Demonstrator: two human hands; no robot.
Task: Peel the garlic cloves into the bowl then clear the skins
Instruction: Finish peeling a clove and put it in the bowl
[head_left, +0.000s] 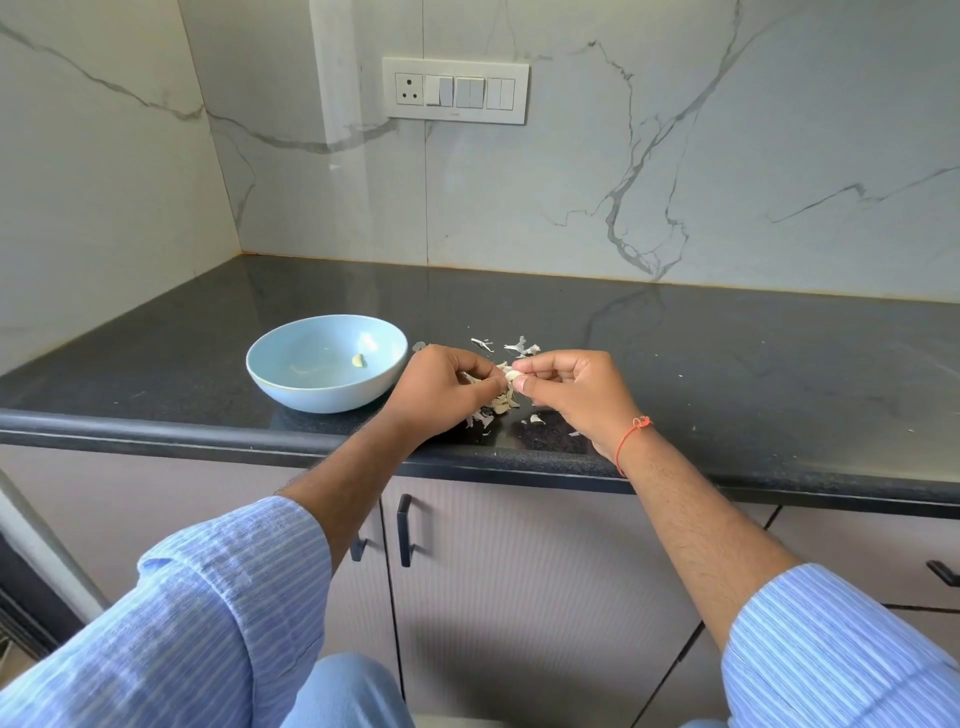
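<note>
A pale blue bowl (291, 382) sits on the black counter (727, 364), left of my hands, with one peeled clove (358, 360) inside. My left hand (441, 389) and my right hand (569, 387) meet just right of the bowl. Both pinch the same garlic clove (511, 375) between thumbs and fingertips. Under and around the hands lie garlic skins (519, 347) and what look like unpeeled cloves (501, 407), partly hidden by my left hand.
The counter's rounded front edge (208, 428) runs below my wrists. A marble wall with a switch panel (456, 91) stands behind. Cupboard doors with dark handles (404, 530) are under the counter. A small scrap (418, 345) lies beside the bowl.
</note>
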